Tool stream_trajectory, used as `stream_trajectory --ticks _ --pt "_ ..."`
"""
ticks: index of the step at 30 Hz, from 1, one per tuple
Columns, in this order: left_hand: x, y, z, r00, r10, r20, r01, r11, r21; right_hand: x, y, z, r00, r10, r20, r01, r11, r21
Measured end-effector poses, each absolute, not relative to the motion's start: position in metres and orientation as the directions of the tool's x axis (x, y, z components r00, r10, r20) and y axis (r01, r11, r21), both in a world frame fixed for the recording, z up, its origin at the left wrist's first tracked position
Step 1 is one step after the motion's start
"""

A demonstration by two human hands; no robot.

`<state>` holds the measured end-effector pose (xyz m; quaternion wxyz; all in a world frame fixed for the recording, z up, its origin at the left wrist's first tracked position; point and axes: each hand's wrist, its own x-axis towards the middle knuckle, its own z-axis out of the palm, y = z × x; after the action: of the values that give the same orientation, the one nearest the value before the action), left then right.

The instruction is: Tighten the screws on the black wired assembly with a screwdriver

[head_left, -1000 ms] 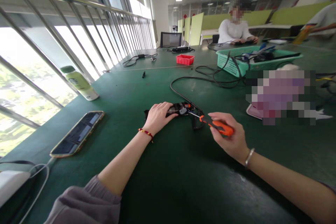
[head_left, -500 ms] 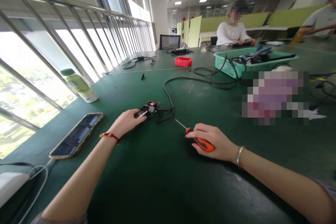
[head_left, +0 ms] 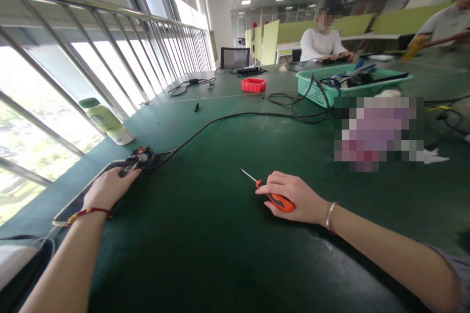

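My left hand [head_left: 107, 189] is at the left of the green table [head_left: 227, 234], fingers closed on a small black electronic device [head_left: 140, 159] with coloured wires. It hovers over a phone [head_left: 77, 200] lying flat. A black cable [head_left: 220, 122] runs from the device toward the far right. My right hand [head_left: 293, 198] rests on the table in the middle, wrapped round the orange handle of a screwdriver [head_left: 270, 194], whose thin metal shaft points up and left.
A green-capped bottle [head_left: 105, 121] stands by the window railing. Farther back are a red tray [head_left: 253, 84], a teal basket [head_left: 348, 85] of cables and loose black cables. A person in white sits at the far end. A white charger lies at the bottom left.
My left hand has dragged the device and its cable far to the left, over the phone. My right hand has pulled the screwdriver back from the device and set it down on the table.
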<state>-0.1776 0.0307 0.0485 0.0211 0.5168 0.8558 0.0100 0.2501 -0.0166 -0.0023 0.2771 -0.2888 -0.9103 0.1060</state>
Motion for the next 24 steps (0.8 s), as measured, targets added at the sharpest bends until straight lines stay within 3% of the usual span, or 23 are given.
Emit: stream_trajectory --ticks 8,21,24 --pt "-0.188 0.029 0.051 -0.489 0.872 0.011 0.872 0.489 -0.021 0.251 -0.017 -0.002 -0.694 0.565 0.446 0.462 0.825 -0.326" --pt "-0.156 0.009 0.061 -0.487 0.804 0.34 0.852 0.523 -0.017 0.251 -0.017 -0.003 -0.703 0.586 0.402 0.482 0.809 -0.338" --pt "-0.148 0.008 0.059 -0.455 0.82 0.348 0.869 0.494 -0.025 0.25 -0.016 -0.004 -0.703 0.593 0.393 0.49 0.804 -0.337"
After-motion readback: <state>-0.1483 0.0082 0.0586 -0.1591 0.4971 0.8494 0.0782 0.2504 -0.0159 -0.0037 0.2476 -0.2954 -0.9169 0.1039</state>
